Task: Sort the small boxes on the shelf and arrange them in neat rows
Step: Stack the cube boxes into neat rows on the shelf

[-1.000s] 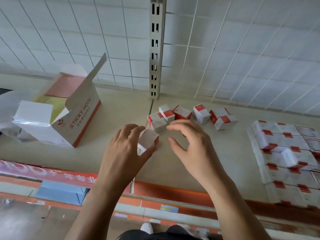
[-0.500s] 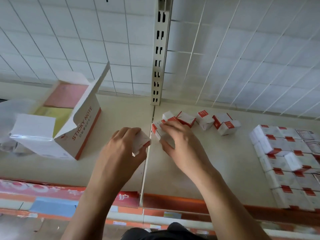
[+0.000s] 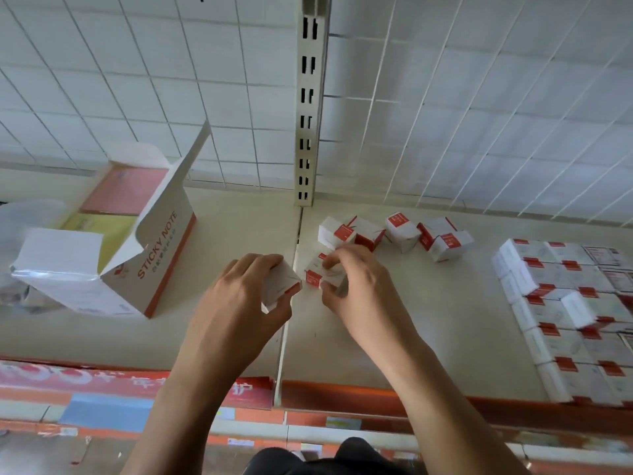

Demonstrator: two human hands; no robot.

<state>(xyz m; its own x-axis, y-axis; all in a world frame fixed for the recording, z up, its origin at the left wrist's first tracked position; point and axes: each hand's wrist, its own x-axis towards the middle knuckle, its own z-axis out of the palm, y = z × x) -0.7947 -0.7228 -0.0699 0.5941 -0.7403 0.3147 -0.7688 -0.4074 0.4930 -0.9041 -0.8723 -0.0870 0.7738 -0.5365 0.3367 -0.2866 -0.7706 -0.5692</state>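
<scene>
Since 1 second ago the right hand (image 3: 356, 286) has closed on a second small box (image 3: 317, 274) from the loose cluster (image 3: 397, 234), while the left hand (image 3: 246, 296) still grips its box (image 3: 282, 286), so 2 are gathered for the neat rows (image 3: 565, 310) on the shelf (image 3: 411, 320).

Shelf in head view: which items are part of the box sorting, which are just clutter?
Job:
left hand holding small box
right hand on second box
loose boxes
arranged rows

Lying about:
sticky note carton
plastic wrap

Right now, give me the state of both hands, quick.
Left hand: closed on a small white and red box.
Right hand: closed on another small box on the shelf.
</scene>
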